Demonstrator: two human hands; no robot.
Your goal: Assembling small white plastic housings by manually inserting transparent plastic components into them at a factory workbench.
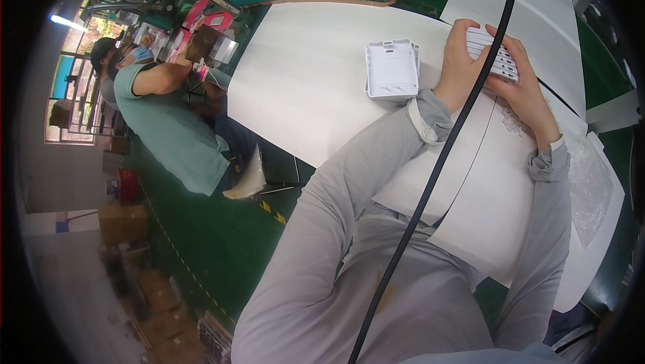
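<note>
A white slotted plastic casing (496, 56) is held between both hands above the far side of the white table sheet (309, 75). The fingers of the left hand (459, 61) are curled round its near-left edge, and those of the right hand (521, 82) are wrapped over its right side, thumb laid on top. One such casing is held. Just left of the left wrist, a small stack of white square plastic housings (392, 68) lies flat; at least two can be counted by their edges. A black cable (437, 162) hangs across the view, crossing the casing and both grey sleeves. A clear plastic bag (590, 186) lies at the right. Green flooring (215, 243) and cardboard boxes (124, 223) are seen to the left, where another person in a green shirt (171, 129) is seated.
</note>
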